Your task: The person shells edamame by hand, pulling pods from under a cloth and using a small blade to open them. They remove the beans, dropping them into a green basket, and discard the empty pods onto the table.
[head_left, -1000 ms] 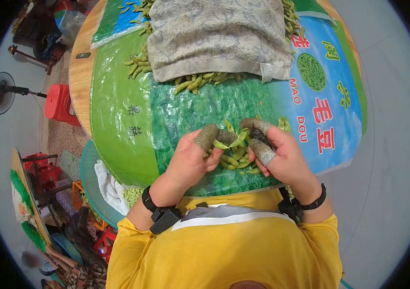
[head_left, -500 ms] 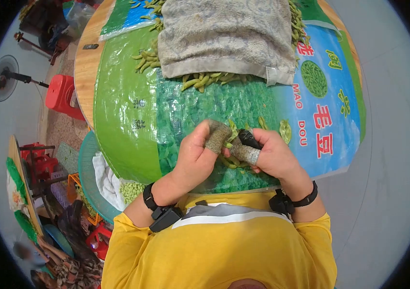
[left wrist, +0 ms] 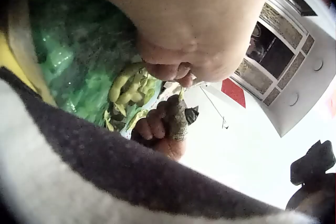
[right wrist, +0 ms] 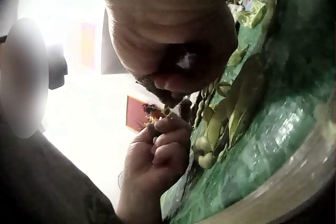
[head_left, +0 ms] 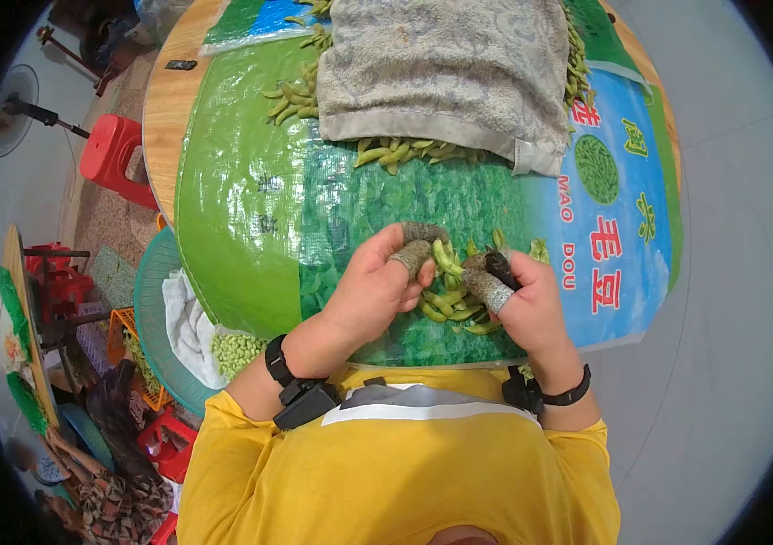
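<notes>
Between both hands, low over the green printed sheet (head_left: 386, 204), is a green soybean pod (head_left: 447, 259). The left hand (head_left: 373, 282) pinches it from the left, its thumb and forefinger wrapped in greyish tape. From the other side the right hand (head_left: 527, 300) pinches at it with a taped thumb; a black wrap covers part of a finger. In the right wrist view a bit of the pod (right wrist: 167, 111) shows where the fingertips meet. Loose soybean pods (head_left: 455, 309) lie on the sheet under the hands, partly hidden by them.
A grey patterned towel (head_left: 441, 73) covers a heap of pods (head_left: 405, 152) farther back on the round wooden table (head_left: 165, 118). Left of the person, a teal basket (head_left: 152, 300) holds a white cloth (head_left: 188, 318) and shelled beans (head_left: 237, 352). Beyond stands a red stool (head_left: 114, 154).
Half a second ago the hands were close together, hiding more of the loose pods; now they are slightly apart with the pod visible between them. The head view has shifted a little.
</notes>
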{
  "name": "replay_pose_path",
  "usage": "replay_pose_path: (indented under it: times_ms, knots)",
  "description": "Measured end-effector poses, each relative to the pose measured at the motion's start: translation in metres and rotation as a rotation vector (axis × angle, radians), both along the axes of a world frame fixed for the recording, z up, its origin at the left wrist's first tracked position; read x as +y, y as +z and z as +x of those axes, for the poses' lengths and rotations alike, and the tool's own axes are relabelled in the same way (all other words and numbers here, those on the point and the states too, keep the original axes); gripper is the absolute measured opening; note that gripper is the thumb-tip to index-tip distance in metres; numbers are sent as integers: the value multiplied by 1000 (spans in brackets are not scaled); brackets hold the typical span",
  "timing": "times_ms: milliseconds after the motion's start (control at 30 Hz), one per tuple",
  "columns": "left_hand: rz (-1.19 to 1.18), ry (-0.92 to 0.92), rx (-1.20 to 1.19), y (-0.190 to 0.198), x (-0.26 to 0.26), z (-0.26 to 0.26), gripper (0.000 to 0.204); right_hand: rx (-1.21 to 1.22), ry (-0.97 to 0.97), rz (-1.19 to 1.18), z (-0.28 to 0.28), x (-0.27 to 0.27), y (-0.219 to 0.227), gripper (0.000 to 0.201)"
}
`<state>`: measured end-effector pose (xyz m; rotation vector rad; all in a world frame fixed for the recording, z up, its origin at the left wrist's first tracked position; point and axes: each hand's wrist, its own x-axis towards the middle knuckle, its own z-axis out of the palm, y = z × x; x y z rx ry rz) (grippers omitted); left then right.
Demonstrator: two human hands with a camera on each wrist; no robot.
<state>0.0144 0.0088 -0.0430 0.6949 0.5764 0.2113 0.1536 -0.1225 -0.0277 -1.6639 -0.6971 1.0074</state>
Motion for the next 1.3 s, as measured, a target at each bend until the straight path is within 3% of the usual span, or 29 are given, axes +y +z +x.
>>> replay_pose_path:
  times_ms: [33,67,133,200,233,300,367,467,533,567,633,667,733,867,933,1133,1200,1267,1300]
  knots:
    - [0,-1,-5,1,1,0,22,-183,-27,106,-1,0,-3,14]
    - [99,13,53,3,1,-1,20,-188,-28,107,0,1,0,14]
    - [200,24,106,4,0,-1,18,-473,-13,112,0,2,12,15]
    - [798,-2,90,2,-4,-1,14,-611,-7,113,-2,4,23,15]
    - [800,-1,88,3,-5,-1,14,-744,2,114,-5,6,26,15]
    - [1043,-88,28,5,-7,-2,12,-791,41,136,-9,8,28,16]
    - [1104,-82,-7,1,-8,-1,11,-837,79,158,-12,10,29,16]
    - [980,-153,-86,3,-8,-4,11,-702,145,192,-12,11,29,13]
    - [524,-194,-87,4,-7,-7,13,-29,108,24,-9,12,29,13]
    - [526,-198,-87,3,-8,-7,13,-28,104,26,-7,12,27,13]
    - [-8,-102,-112,0,-11,-6,13,429,73,92,-3,12,19,14]
    - [-9,-106,-111,0,-9,-6,13,499,68,131,-3,12,18,14]
    - [-159,0,-42,1,-3,-4,13,497,55,142,-3,11,18,13]
    - [-278,-25,-160,-1,-3,-5,15,449,81,113,-1,9,21,11]
    - [-30,-49,-52,2,-5,-2,16,452,109,108,2,7,20,11]
    - [-86,-155,-58,2,-5,-4,14,482,167,138,5,6,19,13]
    - [-69,-113,-65,3,-4,-3,14,480,187,138,5,7,18,13]
    - [-54,-70,-72,3,-3,-3,14,246,159,37,5,8,19,16]
    - [70,-19,-55,3,-3,-3,13,247,160,36,2,10,15,16]
